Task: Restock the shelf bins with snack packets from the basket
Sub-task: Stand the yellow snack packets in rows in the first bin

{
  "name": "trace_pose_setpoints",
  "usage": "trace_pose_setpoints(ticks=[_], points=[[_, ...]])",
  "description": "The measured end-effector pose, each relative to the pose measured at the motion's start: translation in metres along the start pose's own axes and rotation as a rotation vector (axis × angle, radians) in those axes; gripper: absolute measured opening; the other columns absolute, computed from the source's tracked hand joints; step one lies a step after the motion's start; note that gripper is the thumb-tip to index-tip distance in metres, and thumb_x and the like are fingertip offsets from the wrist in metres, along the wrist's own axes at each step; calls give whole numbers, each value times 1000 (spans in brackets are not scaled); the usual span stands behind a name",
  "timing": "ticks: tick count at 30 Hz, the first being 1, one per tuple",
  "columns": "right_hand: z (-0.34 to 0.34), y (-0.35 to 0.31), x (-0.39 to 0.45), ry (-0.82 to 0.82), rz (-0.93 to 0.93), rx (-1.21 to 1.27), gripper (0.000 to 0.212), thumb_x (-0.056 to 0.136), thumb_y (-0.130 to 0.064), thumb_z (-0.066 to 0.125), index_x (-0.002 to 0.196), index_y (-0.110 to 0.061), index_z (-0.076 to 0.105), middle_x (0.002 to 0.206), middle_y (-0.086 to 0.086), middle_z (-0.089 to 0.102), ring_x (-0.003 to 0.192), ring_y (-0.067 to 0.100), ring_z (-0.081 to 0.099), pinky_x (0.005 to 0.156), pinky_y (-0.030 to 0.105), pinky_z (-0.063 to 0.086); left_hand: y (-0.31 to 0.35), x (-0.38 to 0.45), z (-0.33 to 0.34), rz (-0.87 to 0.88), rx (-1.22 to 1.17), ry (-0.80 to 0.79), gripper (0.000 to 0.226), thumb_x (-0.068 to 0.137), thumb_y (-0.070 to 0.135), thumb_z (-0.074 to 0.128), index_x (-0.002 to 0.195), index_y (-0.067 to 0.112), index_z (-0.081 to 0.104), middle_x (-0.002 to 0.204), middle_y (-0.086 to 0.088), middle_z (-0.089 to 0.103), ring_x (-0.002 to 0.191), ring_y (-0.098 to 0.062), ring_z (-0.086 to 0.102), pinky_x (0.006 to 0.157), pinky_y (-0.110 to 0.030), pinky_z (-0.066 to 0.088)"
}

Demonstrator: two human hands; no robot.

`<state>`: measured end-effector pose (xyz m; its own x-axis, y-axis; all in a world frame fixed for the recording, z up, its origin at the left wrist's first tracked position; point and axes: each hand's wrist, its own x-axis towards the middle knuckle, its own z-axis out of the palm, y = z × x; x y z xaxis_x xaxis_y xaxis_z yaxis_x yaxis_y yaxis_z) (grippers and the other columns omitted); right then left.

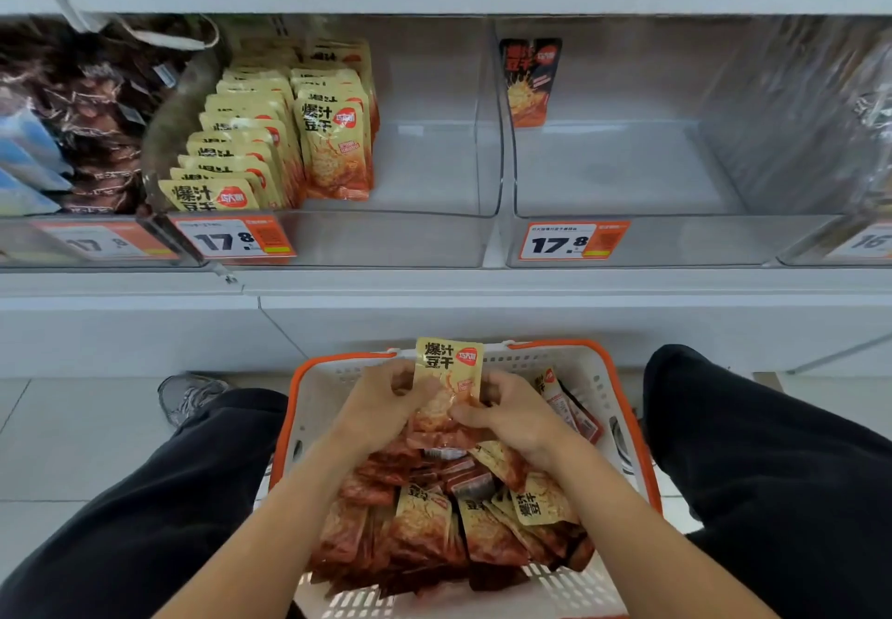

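While both hands, left hand point(386, 399) and right hand point(507, 408), pinch one upright yellow packet point(448, 379) over the basket point(622, 430), the half-filled bin point(434, 232) lies far and slightly left, nearer the left hand.

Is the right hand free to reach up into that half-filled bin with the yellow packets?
Probably not yet: the right hand and left hand both grip a yellow packet over the basket. The half-filled bin is open-fronted, with bare space on its right.
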<state>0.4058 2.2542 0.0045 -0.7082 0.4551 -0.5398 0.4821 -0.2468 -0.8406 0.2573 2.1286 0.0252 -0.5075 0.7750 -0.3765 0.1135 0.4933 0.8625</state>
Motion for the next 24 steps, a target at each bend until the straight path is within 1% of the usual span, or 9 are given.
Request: trace_pose_setpoints(ticks=[3,6,10,13,16,18,21,22,24], points=[[-2,-20,-5,3,-91,38,33,82,-16,81,111,-21,69,105,-3,75,96,18,72,87,37,59,27,4,-22,105,78,-13,7,94,23,67,96,29,69,92,17,75,82,1,69,71,-18,51],[-3,-40,-10,53,-242,-22,38,81,-22,82,116,-25,66,108,-6,74,98,14,71,84,33,58,53,7,-41,229,177,-66,5,93,21,68,95,26,68,91,11,74,83,-8,69,73,-26,53],[3,-72,-21,207,-427,-169,25,82,-24,81,103,-20,66,95,-8,76,88,6,71,75,29,59,74,10,-61,361,219,-153,8,93,18,68,99,23,67,96,11,74,88,-9,68,79,-26,54],[7,-89,-26,299,-513,-250,20,82,-25,81,94,-23,65,89,-10,75,82,3,70,72,32,58,76,12,-66,397,119,-121,6,94,13,66,100,13,67,95,5,74,88,-14,69,81,-35,56],[9,-110,-23,416,-635,-400,19,83,-29,80,95,-28,64,85,-12,73,77,3,68,70,28,56,83,11,-69,481,24,-19,5,94,17,64,97,13,65,94,-2,74,91,-18,71,84,-44,56],[10,-131,-22,553,-811,-450,21,86,-28,77,102,-23,65,89,-15,69,79,-3,65,73,18,53,93,11,-75,598,27,71,12,94,22,63,105,18,64,104,4,71,103,-16,68,93,-36,53],[13,-171,-20,711,-1087,-407,25,91,-17,72,112,-19,58,99,-21,56,91,-15,53,79,6,42,102,14,-97,732,155,397,30,91,22,66,120,25,59,118,7,60,115,-3,55,98,-19,42],[16,-185,-19,711,-1140,-395,28,91,-16,70,113,-23,54,99,-25,53,91,-15,52,79,5,41,101,16,-106,755,222,503,30,90,19,67,119,22,60,117,4,58,114,-1,52,97,-18,40],[20,-209,-8,692,-1188,-429,29,91,-17,72,113,-22,54,98,-24,52,87,-6,55,76,7,41,94,21,-124,755,353,628,31,87,17,67,117,16,61,120,-2,54,116,-9,48,100,-24,39]])
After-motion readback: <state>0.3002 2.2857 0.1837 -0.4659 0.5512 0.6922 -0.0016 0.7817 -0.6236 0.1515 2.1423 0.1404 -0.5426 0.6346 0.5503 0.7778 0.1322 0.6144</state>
